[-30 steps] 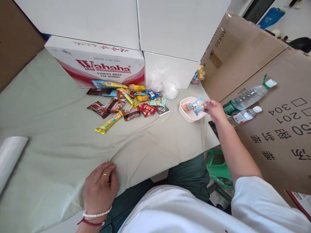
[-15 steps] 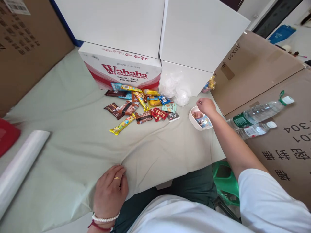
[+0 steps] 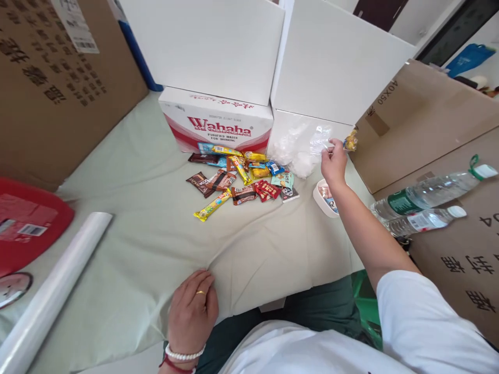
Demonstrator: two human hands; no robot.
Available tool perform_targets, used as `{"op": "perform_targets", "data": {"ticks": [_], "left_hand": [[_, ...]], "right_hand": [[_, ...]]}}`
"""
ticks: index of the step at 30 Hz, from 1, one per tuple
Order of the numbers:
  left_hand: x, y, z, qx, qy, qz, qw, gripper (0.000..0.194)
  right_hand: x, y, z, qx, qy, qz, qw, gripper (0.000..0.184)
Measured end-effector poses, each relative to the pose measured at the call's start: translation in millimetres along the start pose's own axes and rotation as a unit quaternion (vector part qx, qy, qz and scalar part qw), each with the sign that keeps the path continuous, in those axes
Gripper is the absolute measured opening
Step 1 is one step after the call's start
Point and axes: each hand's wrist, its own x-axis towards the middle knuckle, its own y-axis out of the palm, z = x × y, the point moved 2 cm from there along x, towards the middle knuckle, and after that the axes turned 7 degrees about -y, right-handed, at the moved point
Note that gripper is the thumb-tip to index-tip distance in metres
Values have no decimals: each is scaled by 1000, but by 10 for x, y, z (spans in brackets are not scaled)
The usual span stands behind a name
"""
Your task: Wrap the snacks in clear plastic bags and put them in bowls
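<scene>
At the right, my right hand point(image 3: 334, 165) reaches out with its fingers pinched on a clear plastic bag point(image 3: 323, 136). That bag hangs beside a heap of crumpled clear plastic point(image 3: 300, 158) against the white box. Just below this hand stands a small white tub point(image 3: 326, 206) with packaged snacks inside, partly covered by my wrist. My left hand point(image 3: 194, 310) rests at the near edge of the cloth, its fingers curled together with nothing visible in them. Between the hands and the boxes lies a pile of wrapped snacks point(image 3: 244, 193), among them a yellow stick packet point(image 3: 212, 205).
A Wahaba-style white and red carton marked Wahaha point(image 3: 222, 124) and white boxes point(image 3: 335, 62) wall off the back. Water bottles point(image 3: 432, 192) are at the right near brown cartons point(image 3: 424, 135). A plastic roll point(image 3: 58, 291) and a red container point(image 3: 31, 223) lie left.
My right hand has moved from above the tub up toward the plastic heap, and a clear plastic bag now shows at its fingers. The camera has turned slightly left; my left hand stays resting.
</scene>
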Motion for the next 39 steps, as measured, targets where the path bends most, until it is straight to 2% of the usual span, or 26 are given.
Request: {"op": "perform_targets", "data": {"ticks": [2,4,6,7,8,9,10,11,12,13,14,15,16,18,19,22,24,26,28,30,32,33,34,36,37,39], "left_hand": [[-1,-41,-5,-21,-21,-41,999,21],[36,-64,-69,-65,-72,-57,994,14],[135,-28,-218,-161,-172,1,972,7],[206,20,-325,-230,-238,56,942,13],[285,86,-449,-302,-316,117,892,24],[369,165,-591,-376,-381,183,825,37],[457,248,-738,-457,-432,231,742,48],[540,334,-885,-532,-466,285,648,60],[615,411,-1014,-583,-483,325,566,69],[678,478,-1113,-610,-489,350,517,72],[724,533,-1178,-618,-486,358,504,69],[749,578,-1212,-613,-487,354,512,65],[754,613,-1220,-600,-492,340,531,60],[721,655,-1186,-569,-511,301,569,53],[692,665,-1159,-558,-522,285,579,51],[612,656,-1084,-557,-541,246,580,52],[590,616,-1049,-570,-547,221,572,52],[594,562,-1028,-596,-552,200,548,50],[614,513,-1018,-616,-555,181,529,47],[640,483,-1022,-617,-550,170,537,46],[667,477,-1044,-612,-531,180,558,48],[679,480,-1054,-611,-521,187,566,49],[690,483,-1057,-612,-512,190,572,50],[705,477,-1027,-609,-505,175,586,51],[708,468,-995,-603,-506,162,595,51],[703,439,-910,-588,-512,141,610,52]], "right_hand": [[-367,-245,8,181,52,15,982,28],[-835,-388,33,353,106,64,928,21],[-1332,-442,68,461,157,105,867,27],[-1571,-441,84,491,183,118,843,29],[-1794,-426,99,509,206,128,826,30],[-1997,-400,113,517,224,136,815,31],[-2174,-368,125,515,235,144,811,32],[-2325,-335,134,506,238,152,815,32],[-2447,-305,140,489,232,163,825,31],[-2542,-283,141,467,216,177,839,30],[-2611,-271,137,441,195,193,854,30],[-2659,-271,124,416,175,206,868,30],[-2688,-282,104,394,159,216,879,31],[-2710,-326,46,363,148,219,893,33],[-2711,-353,14,355,149,216,897,33],[-2711,-410,-53,339,140,215,905,34],[-2724,-420,-64,317,124,230,912,35],[-2739,-433,-39,262,85,222,935,36],[-2751,-455,35,200,12,187,962,37],[-2767,-452,151,166,-76,170,968,45],[-2785,-400,259,164,-136,199,957,56],[-2786,-362,291,169,-144,218,950,54],[-2780,-323,302,179,-133,234,946,47],[-2750,-257,262,237,-51,254,936,32],[-2731,-237,223,281,8,257,925,29],[-2699,-219,146,372,124,255,884,31]]}}
